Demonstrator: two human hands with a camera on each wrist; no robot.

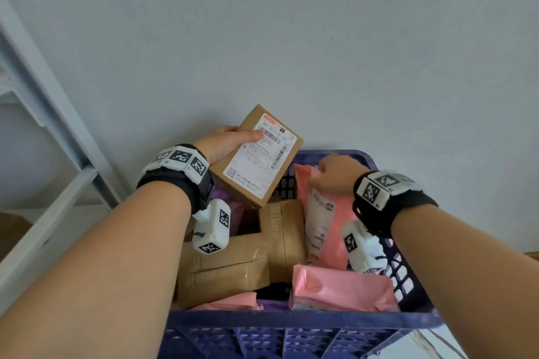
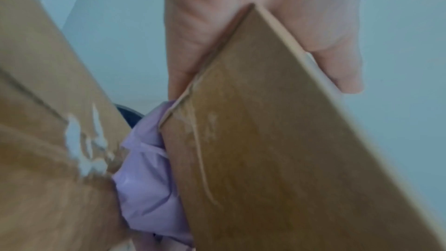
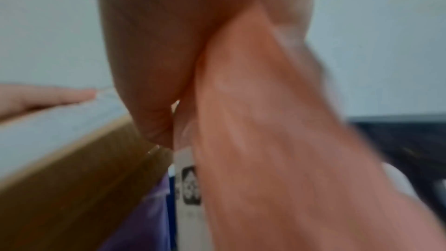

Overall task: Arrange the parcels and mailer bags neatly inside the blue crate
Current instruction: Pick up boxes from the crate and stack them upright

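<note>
Cardboard box [image 1: 256,156] sits gripped in my left hand [image 1: 224,141], raised over the crate [image 1: 291,322] to free space, while my right hand [image 1: 339,173] pinches a pink mailer [image 1: 335,230] upright against the far wall.

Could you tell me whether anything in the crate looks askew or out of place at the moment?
Yes. The parcels in the blue crate lie jumbled: two cardboard boxes cross at angles, and a pink mailer bag, pinched by the right hand, stands on end. The left hand holds a labelled box tilted above them.
</note>
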